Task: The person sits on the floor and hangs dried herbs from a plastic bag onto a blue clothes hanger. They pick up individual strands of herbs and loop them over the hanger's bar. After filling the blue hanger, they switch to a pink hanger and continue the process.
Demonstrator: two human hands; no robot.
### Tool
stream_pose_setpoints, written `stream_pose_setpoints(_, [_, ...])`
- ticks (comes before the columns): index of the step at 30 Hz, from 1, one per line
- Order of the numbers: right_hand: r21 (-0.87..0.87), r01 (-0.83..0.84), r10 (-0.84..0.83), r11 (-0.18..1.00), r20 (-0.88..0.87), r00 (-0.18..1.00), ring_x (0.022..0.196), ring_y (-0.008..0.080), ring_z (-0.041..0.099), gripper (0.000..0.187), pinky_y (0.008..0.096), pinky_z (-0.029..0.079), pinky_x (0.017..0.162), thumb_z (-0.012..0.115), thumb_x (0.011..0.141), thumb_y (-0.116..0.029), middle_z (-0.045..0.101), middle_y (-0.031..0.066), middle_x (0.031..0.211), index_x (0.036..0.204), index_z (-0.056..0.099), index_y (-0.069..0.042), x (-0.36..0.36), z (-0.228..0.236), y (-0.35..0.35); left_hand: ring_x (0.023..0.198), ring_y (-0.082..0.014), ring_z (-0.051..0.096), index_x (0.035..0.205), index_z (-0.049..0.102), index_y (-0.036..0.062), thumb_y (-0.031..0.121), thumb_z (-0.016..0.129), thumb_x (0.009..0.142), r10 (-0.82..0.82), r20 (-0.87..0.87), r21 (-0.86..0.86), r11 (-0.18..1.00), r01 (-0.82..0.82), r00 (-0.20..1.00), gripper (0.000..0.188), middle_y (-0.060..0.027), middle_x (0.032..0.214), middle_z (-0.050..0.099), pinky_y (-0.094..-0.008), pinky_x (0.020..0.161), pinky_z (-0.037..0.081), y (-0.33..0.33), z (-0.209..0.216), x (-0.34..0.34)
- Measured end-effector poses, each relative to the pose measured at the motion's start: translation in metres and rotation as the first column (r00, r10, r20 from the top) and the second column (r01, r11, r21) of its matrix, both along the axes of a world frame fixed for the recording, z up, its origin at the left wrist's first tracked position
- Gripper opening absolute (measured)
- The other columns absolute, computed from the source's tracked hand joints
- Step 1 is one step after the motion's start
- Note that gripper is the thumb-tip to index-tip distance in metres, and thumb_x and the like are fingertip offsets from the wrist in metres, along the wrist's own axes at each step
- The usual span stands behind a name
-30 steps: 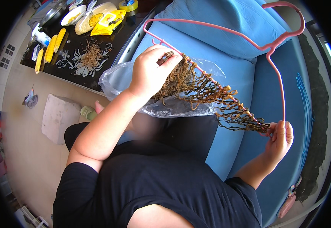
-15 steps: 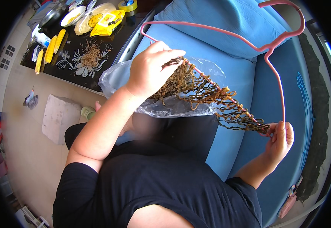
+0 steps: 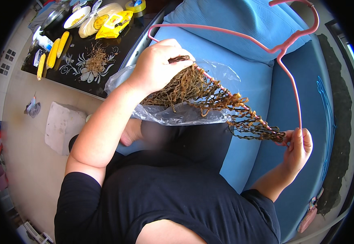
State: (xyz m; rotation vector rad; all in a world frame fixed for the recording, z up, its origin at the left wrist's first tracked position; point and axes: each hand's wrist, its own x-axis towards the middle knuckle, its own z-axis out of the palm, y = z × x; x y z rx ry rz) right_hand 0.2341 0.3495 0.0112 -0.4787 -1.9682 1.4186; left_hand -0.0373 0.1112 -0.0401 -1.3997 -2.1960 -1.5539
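Observation:
A large pink clothes hanger [image 3: 288,40] is tilted across my lap, its hook at the upper right. Brown, curly dried strands [image 3: 209,97], like dried vegetable strips, hang in a row along its long bar. My left hand [image 3: 156,65] is closed at the bar's far-left part, pinching some dark strands between thumb and fingers. At the hanger's lower right corner, my right hand [image 3: 299,148] grips the pink frame beside the last strands. Beneath the strands a clear plastic bag [image 3: 173,116] lies spread over my legs; my left hand and the strands hide part of it.
A blue sofa [image 3: 242,162] with a blue cushion [image 3: 234,24] surrounds the hanger. On the black table [image 3: 73,57] at left are corn cobs [image 3: 54,53], a heap of dry fibres [image 3: 97,59], a bowl [image 3: 77,18] and a yellow packet [image 3: 114,24]. A pale block [image 3: 65,126] stands on the floor.
The hanger and both my hands have shifted slightly left. My left hand has turned a little, and the dark strands in its pinch show more. More of my bare foot shows.

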Motion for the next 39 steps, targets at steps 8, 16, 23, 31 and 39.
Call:
stream_pose_setpoints(8, [-0.024,0.042,-0.042,0.999,-0.014,0.999,0.047,0.0068,0.043,0.024,0.0185,0.035,0.044,0.05,0.089,-0.014,0.055,0.0062,0.058,0.067,0.05,-0.005,-0.002,-0.001,0.001,0.061,-0.005,0.046,0.083,0.061,0.0039,0.014,0.059,0.085,-0.145,0.481,0.497,0.857,-0.133,0.864,0.01,0.0028,0.071,0.053,-0.0196,0.056,0.039,0.005,-0.003,-0.002])
stream_pose_setpoints(16, [0.028,0.119,-0.12,0.993,0.047,0.992,0.046,0.0054,0.042,0.02,0.0178,0.035,0.044,0.053,0.086,-0.011,0.061,0.0082,0.063,0.069,0.052,-0.003,-0.003,-0.001,0.0,0.076,-0.0191,0.053,0.095,0.047,0.0048,0.019,0.035,0.094,-0.344,0.594,0.744,0.578,-0.334,0.728,0.018,-0.0086,0.088,0.056,-0.0364,0.073,0.048,-0.016,0.035,-0.012])
stream_pose_setpoints(23, [-0.009,0.112,-0.112,0.994,-0.014,0.994,0.047,0.007,0.042,0.024,0.0186,0.034,0.044,0.053,0.087,-0.014,0.051,0.0038,0.055,0.065,0.05,-0.005,-0.005,-0.003,0.002,0.053,-0.0051,0.042,0.088,0.054,0.0101,0.021,0.059,0.085,-0.365,0.692,0.45,0.893,0.022,0.622,0.012,0.0043,0.067,0.046,-0.0226,0.049,0.038,-0.017,0.012,-0.001])
stream_pose_setpoints(31, [-0.03,0.032,-0.033,0.999,-0.056,0.998,0.047,0.0063,0.042,0.019,0.0188,0.039,0.046,0.051,0.087,-0.01,0.061,0.01,0.066,0.07,0.052,-0.002,0.002,-0.003,0.006,0.067,-0.0196,0.061,0.095,0.064,0.0089,0.016,0.06,0.08,0.03,0.044,-0.094,0.995,-0.026,0.999,0.017,-0.0081,0.077,0.064,-0.028,0.06,0.047,0.009,-0.012,0.012])
stream_pose_setpoints(39, [-0.029,0.001,-0.001,1.0,-0.029,1.0,0.047,0.006,0.043,0.02,0.0198,0.041,0.045,0.049,0.088,-0.01,0.061,0.01,0.066,0.07,0.052,-0.002,0.002,-0.003,0.004,0.061,-0.0146,0.057,0.085,0.064,0.0036,0.017,0.061,0.079,0.143,0.062,-0.003,0.99,-0.143,0.988,0.014,-0.006,0.07,0.061,-0.0252,0.059,0.044,0.007,-0.013,0.007])
